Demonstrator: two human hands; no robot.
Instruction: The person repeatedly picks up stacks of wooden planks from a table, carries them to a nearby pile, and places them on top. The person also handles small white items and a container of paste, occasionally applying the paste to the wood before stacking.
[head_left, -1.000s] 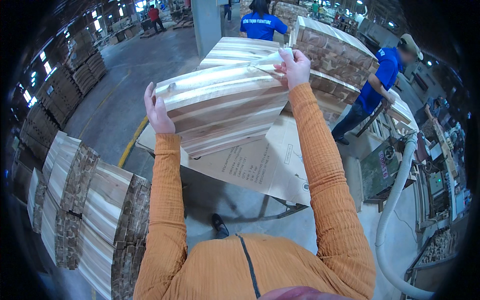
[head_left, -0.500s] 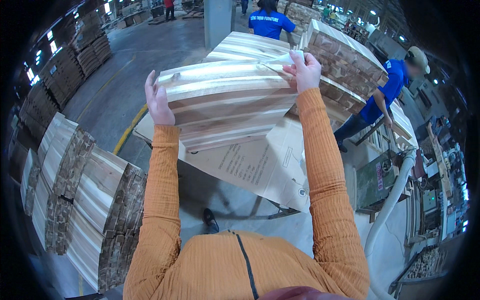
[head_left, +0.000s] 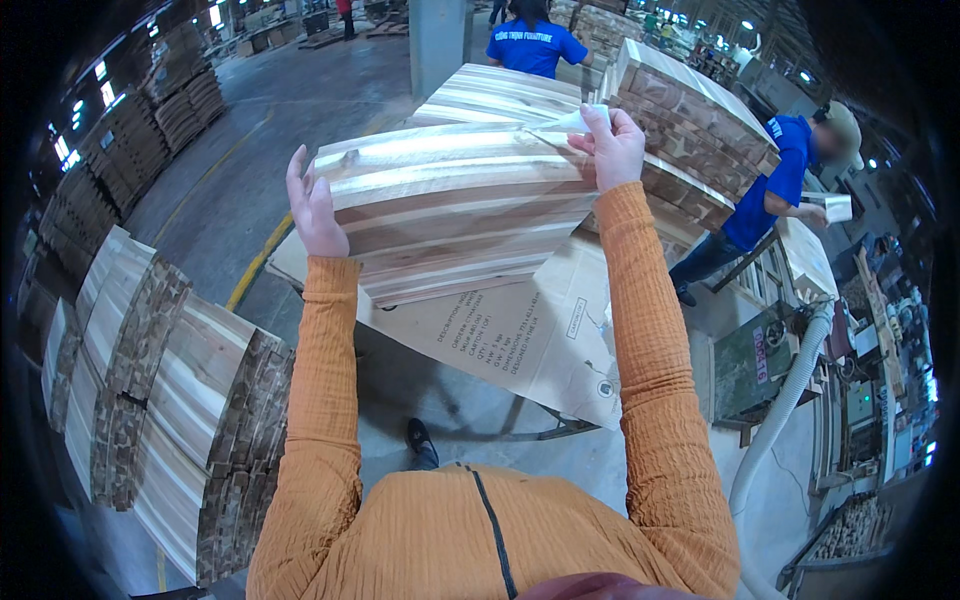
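Observation:
A striped, light-and-dark wooden panel (head_left: 460,215) lies in front of me, above a cardboard sheet (head_left: 520,340). Along its left edge is my left hand (head_left: 320,212), fingers stretched out and thumb toward the wood; whether it bears any weight, I cannot tell. My right hand (head_left: 614,152), at the far right corner, pinches a white tapered piece (head_left: 568,123) between thumb and fingers. The thin tip of that piece points left over the panel's surface. Its exact kind is not clear, and my fingers hide its right part.
Another striped panel (head_left: 510,92) lies just beyond. Stacked boards (head_left: 690,115) rise at the far right, and more stacks (head_left: 185,400) stand at the left. Two people in blue shirts (head_left: 537,48) work nearby. A green machine (head_left: 755,365) with a pale hose (head_left: 785,400) is at the right.
My hands and the panel have hardly moved. The co-worker at the right has raised a hand, now with a pale block-like thing at it. The far co-worker has shifted slightly left.

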